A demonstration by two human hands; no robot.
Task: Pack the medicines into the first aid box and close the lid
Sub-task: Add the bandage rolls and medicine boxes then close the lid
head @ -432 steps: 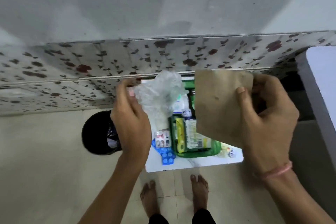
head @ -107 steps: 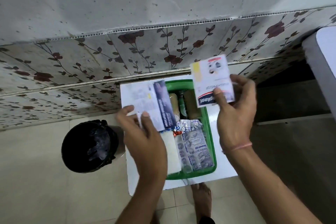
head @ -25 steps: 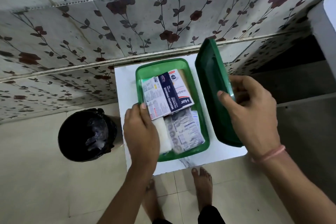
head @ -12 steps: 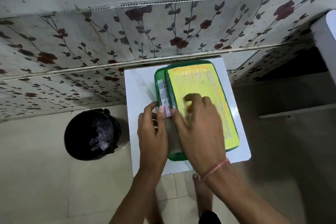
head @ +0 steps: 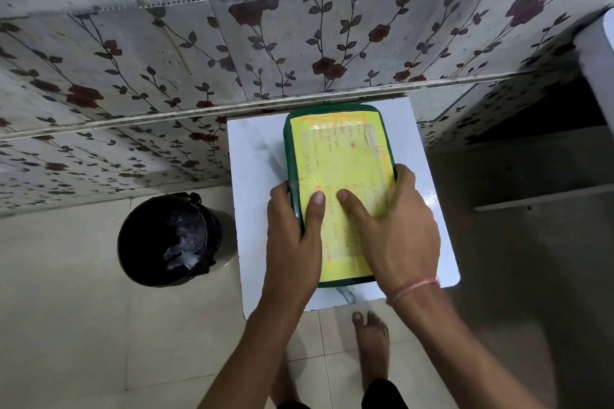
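Observation:
The green first aid box [head: 339, 156] lies on a small white table [head: 255, 176], and its lid with a yellow label covers it fully. The medicines are hidden inside. My left hand [head: 294, 236] grips the box's left edge, thumb pressed flat on the lid. My right hand [head: 395, 229] clasps the right edge, with the thumb on the lid beside the left thumb and the fingers curled over the side.
A black waste bin [head: 167, 239] with a plastic liner stands on the tiled floor left of the table. A flowered tiled wall rises just behind the table. My bare feet [head: 370, 335] are under the table's near edge. A pale ledge sits at the right.
The lid, held upright at the right a second ago, has come down over the box. Both hands have shifted to the box's sides and press on the lid.

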